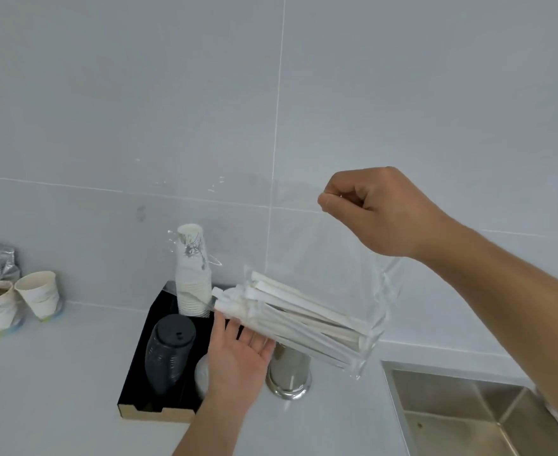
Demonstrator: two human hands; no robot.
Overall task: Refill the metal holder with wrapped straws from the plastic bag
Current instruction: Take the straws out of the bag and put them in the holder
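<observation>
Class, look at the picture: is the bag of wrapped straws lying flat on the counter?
No: the right hand pinches the plastic bag up in the air above the metal holder.

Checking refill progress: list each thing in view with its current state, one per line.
plastic bag: lifted, tipped, mouth at lower left
wrapped straws: sliding out of bag, ends on left palm
right hand: pinches the bag's raised end
left hand: open, palm up under the straw ends
metal holder: upright on counter, below the bag, fill not visible
paper cup stack: upright, partly wrapped
sink: appears dry
</observation>
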